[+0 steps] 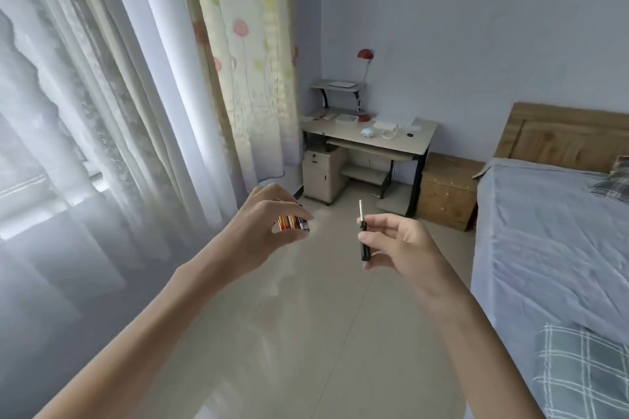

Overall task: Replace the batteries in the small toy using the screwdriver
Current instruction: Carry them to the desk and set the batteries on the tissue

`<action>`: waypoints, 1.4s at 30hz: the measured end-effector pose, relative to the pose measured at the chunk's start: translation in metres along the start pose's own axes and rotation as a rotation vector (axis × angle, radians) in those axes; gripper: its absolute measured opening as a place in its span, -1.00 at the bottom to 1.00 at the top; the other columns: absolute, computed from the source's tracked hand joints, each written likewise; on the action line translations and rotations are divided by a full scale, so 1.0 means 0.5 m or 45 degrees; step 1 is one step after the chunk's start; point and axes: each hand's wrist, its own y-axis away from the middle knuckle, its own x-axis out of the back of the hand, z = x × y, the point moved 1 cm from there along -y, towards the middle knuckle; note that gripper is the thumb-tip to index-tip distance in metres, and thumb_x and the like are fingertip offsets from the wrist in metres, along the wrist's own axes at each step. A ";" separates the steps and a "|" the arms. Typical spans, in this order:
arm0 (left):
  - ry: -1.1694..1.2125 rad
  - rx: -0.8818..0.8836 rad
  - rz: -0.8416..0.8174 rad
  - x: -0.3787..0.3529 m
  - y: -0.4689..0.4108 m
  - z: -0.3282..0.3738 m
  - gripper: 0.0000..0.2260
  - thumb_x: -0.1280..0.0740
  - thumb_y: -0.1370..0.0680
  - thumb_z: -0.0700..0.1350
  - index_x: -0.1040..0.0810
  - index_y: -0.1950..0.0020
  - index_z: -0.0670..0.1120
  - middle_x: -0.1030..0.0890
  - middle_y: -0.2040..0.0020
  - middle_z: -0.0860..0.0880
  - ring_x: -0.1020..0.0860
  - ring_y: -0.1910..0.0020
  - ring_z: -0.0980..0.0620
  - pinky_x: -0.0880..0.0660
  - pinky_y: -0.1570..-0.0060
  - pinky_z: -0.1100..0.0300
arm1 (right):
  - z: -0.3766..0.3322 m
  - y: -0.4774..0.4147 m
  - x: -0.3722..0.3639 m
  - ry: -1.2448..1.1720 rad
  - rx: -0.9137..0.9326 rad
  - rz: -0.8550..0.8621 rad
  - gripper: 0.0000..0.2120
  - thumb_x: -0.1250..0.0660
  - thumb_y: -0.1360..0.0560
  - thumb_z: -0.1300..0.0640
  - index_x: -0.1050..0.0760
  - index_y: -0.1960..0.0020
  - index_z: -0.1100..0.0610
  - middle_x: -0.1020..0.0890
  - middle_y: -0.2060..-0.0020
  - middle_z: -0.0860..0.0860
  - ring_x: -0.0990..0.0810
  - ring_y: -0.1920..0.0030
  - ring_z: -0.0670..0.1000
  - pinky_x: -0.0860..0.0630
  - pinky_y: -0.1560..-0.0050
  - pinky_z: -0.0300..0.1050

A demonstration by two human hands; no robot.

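My left hand (262, 224) is raised over the floor and grips several small batteries (292, 223) with orange and dark casings between thumb and fingers. My right hand (401, 241) pinches a small screwdriver (364, 238) by its black handle, the short metal tip pointing up. Far off on the desk (422, 139) lies a small pale blue rounded object (367, 133), possibly the toy; it is too small to tell.
The desk stands in the far corner with a red lamp (366, 54), a shelf and white items. A small cabinet (323, 173) and a wooden nightstand (446, 194) flank it. A bed (544, 248) fills the right side. Curtains (136, 78) hang on the left. Tiled floor lies between.
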 end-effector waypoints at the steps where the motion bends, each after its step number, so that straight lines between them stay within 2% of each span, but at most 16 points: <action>1: 0.004 -0.018 -0.005 0.004 -0.040 -0.014 -0.79 -0.52 -0.60 0.06 -0.73 -0.22 0.23 -0.50 -0.19 0.20 -0.45 -0.30 0.07 -0.44 -0.32 0.11 | -0.007 -0.031 0.007 -0.011 0.005 0.003 -0.80 -0.47 -0.56 0.34 -0.65 -0.19 0.26 -0.67 0.14 0.15 -0.63 0.23 0.07 -0.67 0.25 -0.04; 4: -0.003 -0.062 0.029 0.011 -0.159 -0.046 -0.78 -0.51 -0.60 0.09 -0.72 -0.24 0.22 -0.51 -0.20 0.20 -0.47 -0.29 0.05 -0.53 -0.26 0.01 | -0.025 -0.133 0.036 0.015 0.017 0.045 -0.80 -0.47 -0.57 0.33 -0.65 -0.18 0.25 -0.68 0.13 0.17 -0.65 0.22 0.08 -0.68 0.23 -0.01; 10: 0.062 -0.135 -0.005 -0.025 -0.356 -0.140 -0.77 -0.53 -0.58 0.06 -0.73 -0.24 0.23 -0.51 -0.19 0.19 -0.48 -0.28 0.05 -0.51 -0.32 -0.03 | -0.038 -0.316 0.068 0.046 -0.016 0.118 -0.81 -0.45 -0.57 0.35 -0.65 -0.17 0.27 -0.67 0.16 0.15 -0.64 0.24 0.09 -0.68 0.26 -0.04; 12: 0.059 -0.136 0.017 -0.032 -0.438 -0.178 -0.76 -0.54 -0.58 0.05 -0.73 -0.24 0.23 -0.52 -0.19 0.19 -0.47 -0.28 0.04 -0.51 -0.30 0.01 | -0.047 -0.388 0.073 0.076 -0.016 0.133 -0.81 -0.45 -0.57 0.35 -0.66 -0.17 0.26 -0.67 0.15 0.15 -0.64 0.25 0.08 -0.68 0.25 -0.03; 14: 0.095 -0.179 -0.026 -0.062 -0.664 -0.319 -0.76 -0.54 -0.58 0.03 -0.74 -0.24 0.20 -0.52 -0.19 0.17 -0.45 -0.28 0.03 -0.49 -0.29 0.08 | -0.025 -0.623 0.080 0.085 0.008 0.236 -0.81 -0.45 -0.57 0.34 -0.66 -0.18 0.25 -0.67 0.14 0.16 -0.65 0.26 0.08 -0.68 0.24 -0.02; 17: 0.155 -0.227 -0.090 -0.070 -0.793 -0.391 -0.78 -0.54 -0.59 0.02 -0.74 -0.24 0.19 -0.52 -0.20 0.16 -0.46 -0.29 0.03 -0.41 -0.28 0.25 | -0.032 -0.746 0.078 0.080 -0.023 0.322 -0.81 -0.45 -0.57 0.35 -0.65 -0.18 0.25 -0.67 0.15 0.18 -0.66 0.25 0.08 -0.67 0.25 -0.04; 23: 0.122 -0.261 -0.049 -0.077 -0.826 -0.416 -0.77 -0.55 -0.58 0.01 -0.75 -0.22 0.18 -0.53 -0.19 0.15 -0.49 -0.26 0.01 -0.48 -0.31 0.03 | -0.033 -0.766 0.088 0.082 -0.030 0.329 -0.80 -0.44 -0.58 0.36 -0.65 -0.19 0.24 -0.67 0.18 0.15 -0.65 0.26 0.07 -0.67 0.26 -0.05; 30: 0.229 -0.334 -0.117 -0.096 -1.095 -0.546 -0.76 -0.56 -0.58 0.00 -0.75 -0.23 0.18 -0.55 -0.19 0.14 -0.49 -0.28 -0.02 -0.47 -0.32 0.07 | -0.046 -1.007 0.099 0.048 -0.046 0.436 -0.80 -0.44 -0.58 0.34 -0.65 -0.19 0.22 -0.67 0.15 0.16 -0.64 0.25 0.13 -0.69 0.16 0.07; 34: 0.244 -0.366 -0.151 -0.140 -1.210 -0.593 -0.77 -0.56 -0.58 0.00 -0.75 -0.22 0.19 -0.53 -0.17 0.17 -0.46 -0.26 0.05 -0.40 -0.26 0.23 | -0.041 -1.120 0.130 0.070 -0.076 0.487 -0.80 -0.44 -0.59 0.34 -0.65 -0.20 0.22 -0.67 0.15 0.14 -0.65 0.27 0.13 -0.68 0.06 0.20; 36: 0.214 -0.365 -0.147 -0.163 -1.279 -0.615 -0.77 -0.56 -0.58 0.00 -0.75 -0.22 0.18 -0.52 -0.17 0.16 -0.45 -0.23 0.07 -0.33 -0.24 0.35 | -0.038 -1.193 0.164 0.067 -0.081 0.498 -0.80 -0.44 -0.58 0.34 -0.65 -0.20 0.23 -0.67 0.14 0.14 -0.65 0.28 0.14 -0.69 0.09 0.14; 38: 0.182 -0.371 -0.182 -0.190 -1.348 -0.632 -0.78 -0.55 -0.58 0.00 -0.75 -0.23 0.17 -0.52 -0.17 0.15 -0.43 -0.21 0.08 -0.32 -0.23 0.38 | -0.036 -1.269 0.199 0.045 -0.076 0.503 -0.80 -0.44 -0.58 0.34 -0.65 -0.20 0.23 -0.67 0.12 0.16 -0.64 0.27 0.14 -0.70 0.18 0.03; 40: 0.152 -0.395 -0.200 -0.212 -1.428 -0.644 -0.78 -0.55 -0.58 0.00 -0.75 -0.22 0.16 -0.52 -0.18 0.14 -0.43 -0.22 0.07 -0.34 -0.26 0.35 | -0.032 -1.347 0.239 0.027 -0.061 0.502 -0.79 -0.45 -0.57 0.34 -0.65 -0.20 0.23 -0.67 0.08 0.23 -0.65 0.23 0.14 -0.70 0.18 0.04; 42: 0.117 -0.415 -0.183 -0.230 -1.518 -0.648 -0.78 -0.55 -0.58 0.00 -0.75 -0.23 0.13 -0.52 -0.20 0.11 -0.43 -0.24 0.04 -0.39 -0.29 0.19 | -0.031 -1.425 0.287 0.019 -0.045 0.511 -0.77 -0.46 -0.57 0.34 -0.65 -0.22 0.23 -0.69 0.01 0.30 -0.66 0.20 0.14 -0.71 0.15 0.11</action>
